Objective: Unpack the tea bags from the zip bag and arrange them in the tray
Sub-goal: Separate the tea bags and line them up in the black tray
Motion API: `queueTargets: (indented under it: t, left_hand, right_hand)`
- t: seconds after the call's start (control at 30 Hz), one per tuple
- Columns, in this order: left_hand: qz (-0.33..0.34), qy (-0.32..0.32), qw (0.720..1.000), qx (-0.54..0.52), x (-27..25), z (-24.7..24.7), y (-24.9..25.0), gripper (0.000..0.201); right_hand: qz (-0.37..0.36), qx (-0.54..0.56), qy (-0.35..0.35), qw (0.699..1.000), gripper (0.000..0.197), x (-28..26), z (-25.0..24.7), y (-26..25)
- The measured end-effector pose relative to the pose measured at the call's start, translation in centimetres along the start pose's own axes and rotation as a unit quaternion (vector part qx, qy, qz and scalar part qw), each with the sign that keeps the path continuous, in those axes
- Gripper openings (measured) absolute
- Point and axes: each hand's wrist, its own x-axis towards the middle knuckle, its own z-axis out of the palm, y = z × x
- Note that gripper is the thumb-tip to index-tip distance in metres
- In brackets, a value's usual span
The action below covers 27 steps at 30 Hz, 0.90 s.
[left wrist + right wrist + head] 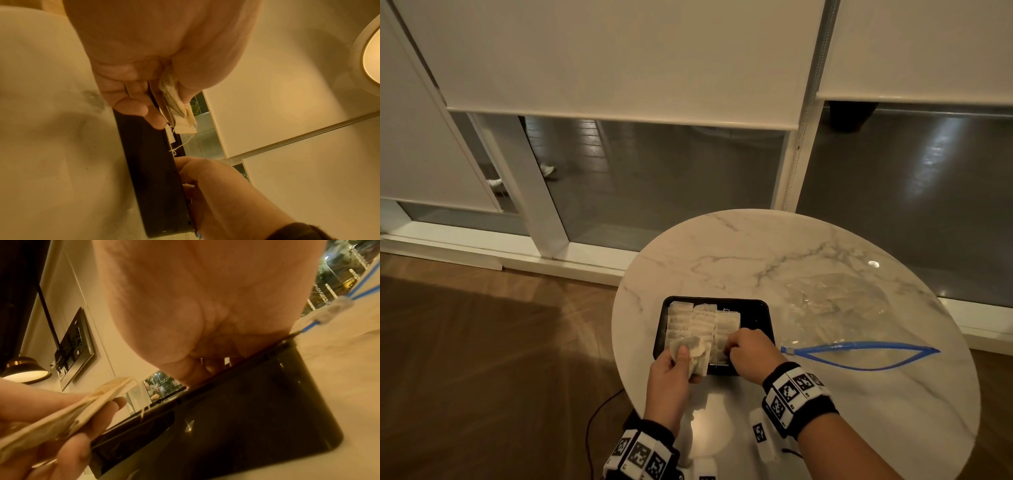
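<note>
Your left hand (674, 368) holds a small stack of tea bags (693, 353) at the tray's (763, 310) near edge. Your right hand (748, 349) curls into the tray; its hold is hidden. The bags are light and soft, so pinch them gently.

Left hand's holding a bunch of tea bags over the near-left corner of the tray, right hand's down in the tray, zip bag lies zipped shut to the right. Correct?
Not quite: the zip bag lies open; the head view shows its blue zip strips spread apart. The rest holds: the left hand grips a bunch of tea bags over the tray's near-left corner, and the right hand is down in the tray.
</note>
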Motion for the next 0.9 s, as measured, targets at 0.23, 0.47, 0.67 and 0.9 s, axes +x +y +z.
queueTargets:
  t: [0.23, 0.47, 0.67, 0.9]
  left_hand:
    - [0.01, -0.026, 1.0, -0.003, -0.3, 0.5, 0.2, 0.024]
    - [0.042, -0.111, 0.992, -0.052, -1.8, 2.9, 1.1, 0.017]
    - [0.053, -0.112, 0.992, -0.024, -2.4, 4.1, 0.6, 0.014]
    - [0.051, -0.147, 0.985, 0.075, -3.0, 5.1, -0.3, 0.012]
  right_hand:
    - [-0.045, 0.25, 0.059, 0.965, 0.016, -2.6, -0.8, -0.3]
    - [-0.038, 0.436, 0.038, 0.898, 0.01, -6.3, -0.3, 1.2]
    - [-0.01, 0.472, 0.087, 0.877, 0.008, -7.3, -1.1, 3.6]
    - [0.028, 0.461, 0.211, 0.861, 0.006, -7.6, -3.7, 6.7]
